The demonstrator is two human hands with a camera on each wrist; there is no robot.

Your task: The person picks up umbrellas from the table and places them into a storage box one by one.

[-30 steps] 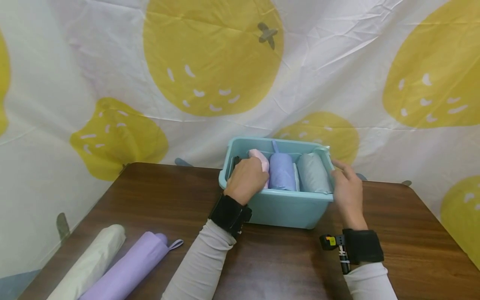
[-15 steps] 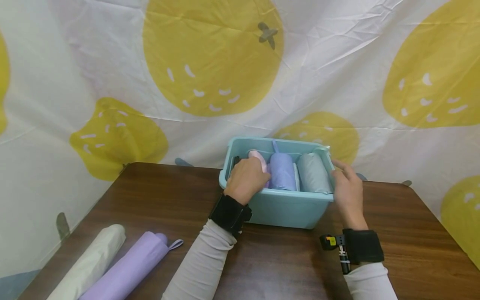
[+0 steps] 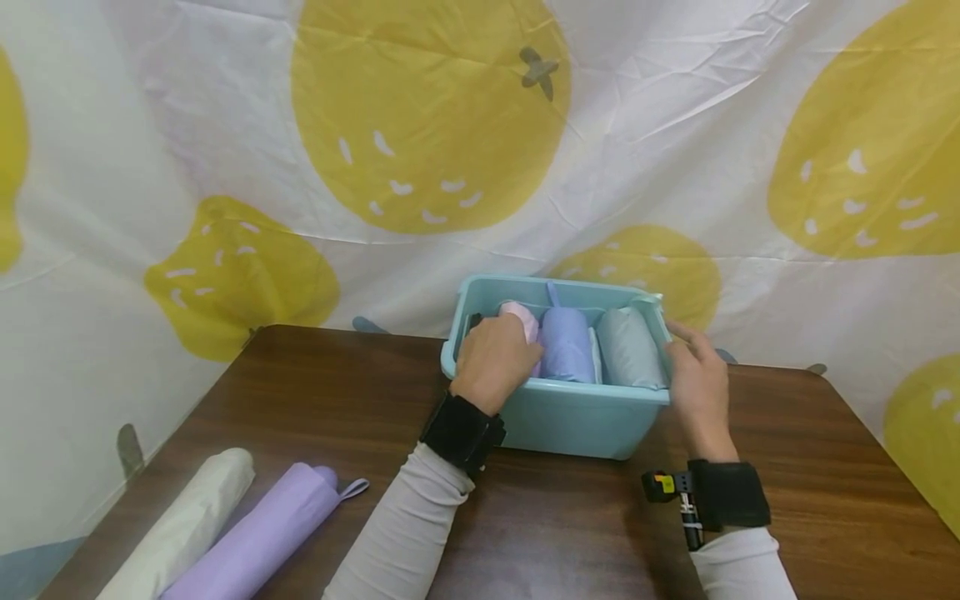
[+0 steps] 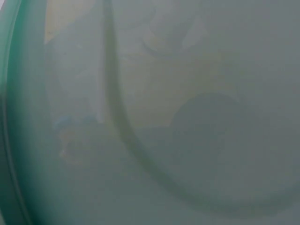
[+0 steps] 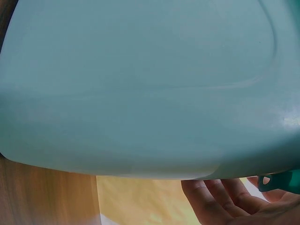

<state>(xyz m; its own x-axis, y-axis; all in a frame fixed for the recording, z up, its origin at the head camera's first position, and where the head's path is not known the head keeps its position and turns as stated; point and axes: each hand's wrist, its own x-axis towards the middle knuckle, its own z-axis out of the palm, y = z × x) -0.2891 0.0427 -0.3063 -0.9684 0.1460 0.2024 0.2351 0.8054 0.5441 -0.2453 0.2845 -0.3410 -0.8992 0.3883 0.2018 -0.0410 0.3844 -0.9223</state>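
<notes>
A light-blue plastic bin (image 3: pixel 577 421) stands on the table, holding rolled fabric bundles that look like folded umbrellas. My left hand (image 3: pixel 491 358) reaches over its near rim at the left end and grips a pink folded umbrella (image 3: pixel 522 321); the fingertips are hidden. Beside it lie a periwinkle umbrella (image 3: pixel 566 343) with a strap and a pale green one (image 3: pixel 632 346). My right hand (image 3: pixel 697 379) holds the bin's right end by the rim. In the right wrist view its fingers (image 5: pixel 241 197) show past the bin wall. Only bin wall (image 4: pixel 187 164) fills the left wrist view.
At the table's left front lie a whitish folded umbrella (image 3: pixel 183 521) and a lilac one (image 3: pixel 258 533) with a wrist loop. Something dark (image 3: pixel 474 321) sits in the bin's left end. A fruit-print cloth (image 3: pixel 637 150) hangs behind the brown table (image 3: pixel 345 375).
The pink umbrella has shifted slightly under my left hand, and a purple piece now shows beside it. My right hand and the bin keep their places.
</notes>
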